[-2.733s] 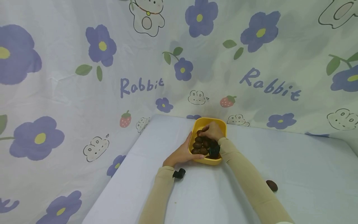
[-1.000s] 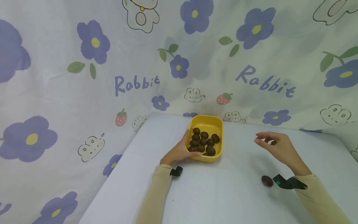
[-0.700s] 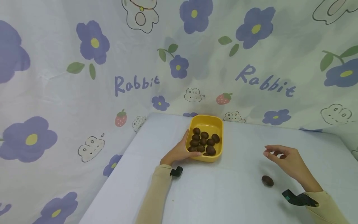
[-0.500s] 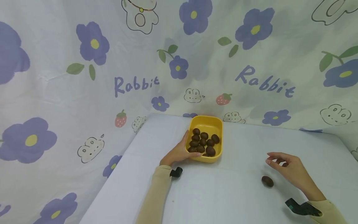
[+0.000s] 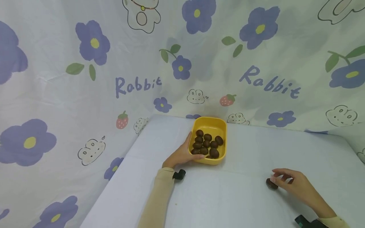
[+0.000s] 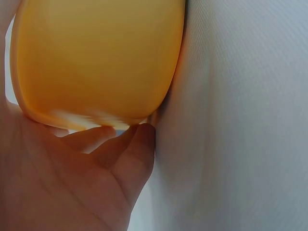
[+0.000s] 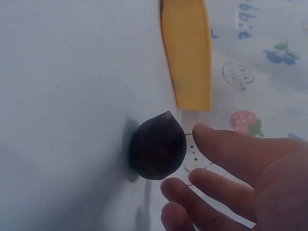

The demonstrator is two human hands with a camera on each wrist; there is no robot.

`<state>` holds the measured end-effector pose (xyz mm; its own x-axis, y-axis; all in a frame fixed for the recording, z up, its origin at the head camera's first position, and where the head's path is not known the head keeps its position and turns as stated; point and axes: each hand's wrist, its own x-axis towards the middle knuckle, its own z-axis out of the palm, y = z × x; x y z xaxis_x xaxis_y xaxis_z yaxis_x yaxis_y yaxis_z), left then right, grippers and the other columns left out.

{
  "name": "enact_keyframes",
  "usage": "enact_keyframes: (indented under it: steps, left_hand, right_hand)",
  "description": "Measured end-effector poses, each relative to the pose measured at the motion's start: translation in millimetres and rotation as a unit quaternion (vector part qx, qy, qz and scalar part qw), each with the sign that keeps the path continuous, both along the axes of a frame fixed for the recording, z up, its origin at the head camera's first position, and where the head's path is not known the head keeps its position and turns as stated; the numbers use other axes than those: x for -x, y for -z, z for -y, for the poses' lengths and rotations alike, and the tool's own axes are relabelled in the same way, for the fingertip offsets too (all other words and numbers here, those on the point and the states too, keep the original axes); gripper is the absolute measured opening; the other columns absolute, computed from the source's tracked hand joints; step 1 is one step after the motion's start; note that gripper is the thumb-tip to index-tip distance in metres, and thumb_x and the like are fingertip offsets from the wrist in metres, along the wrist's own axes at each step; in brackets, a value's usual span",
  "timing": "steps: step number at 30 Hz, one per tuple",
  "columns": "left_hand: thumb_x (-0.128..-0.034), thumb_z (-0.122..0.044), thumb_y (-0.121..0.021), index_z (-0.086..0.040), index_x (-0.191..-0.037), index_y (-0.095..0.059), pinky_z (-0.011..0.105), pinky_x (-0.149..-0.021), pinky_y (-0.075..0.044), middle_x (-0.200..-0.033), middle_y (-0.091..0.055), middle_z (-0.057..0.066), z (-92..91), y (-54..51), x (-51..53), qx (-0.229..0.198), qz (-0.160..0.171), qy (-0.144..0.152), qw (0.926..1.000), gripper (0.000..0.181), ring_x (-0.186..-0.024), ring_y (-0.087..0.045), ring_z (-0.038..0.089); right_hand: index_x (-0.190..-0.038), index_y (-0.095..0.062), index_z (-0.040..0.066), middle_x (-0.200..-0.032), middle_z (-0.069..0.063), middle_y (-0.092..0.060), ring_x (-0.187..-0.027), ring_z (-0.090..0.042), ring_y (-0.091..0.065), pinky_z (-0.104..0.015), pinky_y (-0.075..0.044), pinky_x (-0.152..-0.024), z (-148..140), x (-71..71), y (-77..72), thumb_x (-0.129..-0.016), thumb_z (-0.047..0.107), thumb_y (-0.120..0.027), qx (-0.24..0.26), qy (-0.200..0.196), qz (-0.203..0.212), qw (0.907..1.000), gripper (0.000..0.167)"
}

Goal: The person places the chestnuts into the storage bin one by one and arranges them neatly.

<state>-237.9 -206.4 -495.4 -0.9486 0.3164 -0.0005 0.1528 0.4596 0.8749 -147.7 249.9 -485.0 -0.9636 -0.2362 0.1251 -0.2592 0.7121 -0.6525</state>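
A yellow plastic container (image 5: 223,160) stands near the far side of the table with several brown chestnuts (image 5: 206,144) inside. My left hand (image 5: 182,155) grips its near left corner, thumb over the near rim; in the left wrist view the fingers lie against the yellow wall (image 6: 96,57). Out to the right, my right hand (image 5: 297,185) is low over a single chestnut (image 5: 271,184) on the table. The right wrist view shows that chestnut (image 7: 158,147), pointed at one end, just beyond the parted thumb and fingertips (image 7: 204,137), with a small gap between.
White cloth covers the table (image 5: 239,196). Behind it and along the left hangs a fabric backdrop (image 5: 211,63) printed with flowers, rabbits and strawberries. Black camera mounts (image 5: 179,174) are worn on both wrists.
My right hand has left the container, swung right, then come down to the lone chestnut on the table. My left hand has kept its hold on the container.
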Motion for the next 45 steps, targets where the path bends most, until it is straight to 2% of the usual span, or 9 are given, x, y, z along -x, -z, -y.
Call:
enact_keyframes:
  steps: [7, 15, 22, 27, 31, 35, 45]
  left_hand:
    - [-0.07, -0.061, -0.089, -0.035, -0.167, 0.005, 0.058, -0.129, -0.024, -0.175, -0.019, 0.0, 1.0, 0.4, -3.3, 0.012, 0.013, -0.011, 0.9998, 0.137, -0.159, -0.027, 0.023]
    - [-0.0723, -0.055, -0.09, -0.035, -0.167, 0.005, 0.057, -0.129, -0.023, -0.175, -0.018, -0.002, -0.1, -2.6, -4.7, 0.016, 0.018, -0.015, 0.9996, 0.135, -0.159, -0.026, 0.023]
    - [-0.0741, -0.05, -0.09, -0.034, -0.167, 0.005, 0.058, -0.129, -0.024, -0.175, -0.02, 0.0, -0.7, -5.3, -4.1, 0.018, 0.017, -0.015, 0.9996, 0.134, -0.159, -0.028, 0.025]
    - [-0.0737, -0.051, -0.09, -0.034, -0.167, 0.007, 0.056, -0.129, -0.023, -0.175, -0.016, -0.001, -0.4, -5.7, -4.8, 0.019, 0.022, -0.015, 0.9995, 0.135, -0.159, -0.026, 0.023]
    - [-0.0742, -0.05, -0.09, -0.034, -0.167, 0.006, 0.056, -0.13, -0.023, -0.176, -0.016, -0.001, -0.1, -5.6, -4.8, 0.016, 0.021, -0.016, 0.9995, 0.135, -0.16, -0.025, 0.023]
    - [-0.0741, -0.048, -0.091, -0.032, -0.167, 0.006, 0.056, -0.13, -0.022, -0.176, -0.015, -0.001, 0.1, -5.7, -4.1, 0.01, 0.02, -0.013, 0.9997, 0.135, -0.16, -0.024, 0.023]
    - [-0.0721, -0.059, -0.089, -0.036, -0.166, 0.008, 0.058, -0.129, -0.023, -0.176, -0.014, -0.001, -0.6, -3.8, -5.2, 0.03, 0.027, -0.023, 0.9989, 0.136, -0.16, -0.023, 0.026]
  right_hand:
    - [-0.12, -0.073, 0.002, -0.108, -0.011, -0.077, -0.078, 0.008, -0.055, -0.02, -0.053, -0.064, 0, -4.3, 2.4, -0.085, 0.028, -0.086, -0.019, -0.011, 0.047, 0.9986, 0.045]
    - [-0.118, -0.074, 0.002, -0.109, -0.009, -0.077, -0.08, 0.007, -0.055, -0.02, -0.053, -0.066, 1, -4.6, -0.2, -0.08, 0.03, -0.09, -0.043, -0.016, 0.075, 0.9961, 0.05]
    - [-0.115, -0.074, 0.002, -0.105, -0.006, -0.076, -0.081, 0.006, -0.054, -0.02, -0.052, -0.064, 1, -4.1, -1.0, -0.078, 0.029, -0.09, -0.048, -0.024, 0.066, 0.9964, 0.048]
    - [-0.112, -0.076, 0.004, -0.099, -0.002, -0.076, -0.078, 0.007, -0.055, -0.02, -0.053, -0.064, 3, -2.4, -4.9, -0.076, 0.026, -0.092, -0.049, -0.015, 0.06, 0.9969, 0.045]
    - [-0.112, -0.076, 0.004, -0.098, -0.003, -0.076, -0.077, 0.007, -0.055, -0.02, -0.053, -0.065, 5, 0.8, -12.2, -0.078, 0.023, -0.091, -0.033, -0.018, 0.043, 0.9984, 0.042]
    - [-0.116, -0.075, 0.003, -0.099, -0.004, -0.076, -0.078, 0.007, -0.056, -0.02, -0.053, -0.065, 8, 6.2, -20.3, -0.081, 0.023, -0.089, -0.02, -0.02, 0.044, 0.9986, 0.042]
    - [-0.12, -0.074, 0.003, -0.102, -0.007, -0.076, -0.081, 0.005, -0.062, -0.021, -0.055, -0.068, 23, 24.0, -37.7, -0.086, 0.027, -0.085, 0.021, -0.035, 0.048, 0.998, 0.043]
